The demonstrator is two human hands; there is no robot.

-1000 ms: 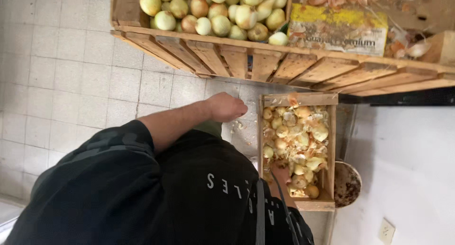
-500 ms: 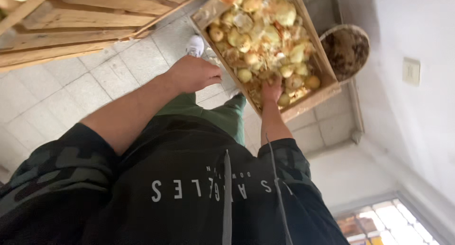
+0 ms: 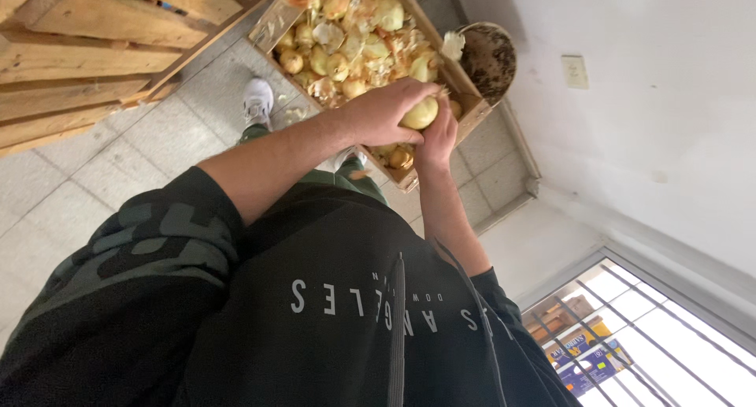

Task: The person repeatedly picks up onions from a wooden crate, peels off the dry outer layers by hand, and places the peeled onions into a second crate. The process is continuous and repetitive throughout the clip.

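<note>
Item: onion (image 3: 420,113), pale yellow, roundish, no clear long axis. We're holding it just above wooden crate (image 3: 272,25), at near end. Left hand (image 3: 383,111) fingers curling over top; right hand (image 3: 438,133) fingers pressing underneath. Both touching.

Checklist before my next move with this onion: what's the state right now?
1. Grip on the onion: ok. The left hand wraps over its top.
2. Second hand in place: ok. The right hand has its fingers against the onion's side.
3. Onion above the crate: ok. It is held over the crate's near end.
4. Free room in the crate: cannot tell. Onions and loose skins are piled across it.
5. Skin left on the onion: cannot tell. The hands cover most of it.
6. Footing: ok. The shoe stands on the tiles beside the crate.
</note>
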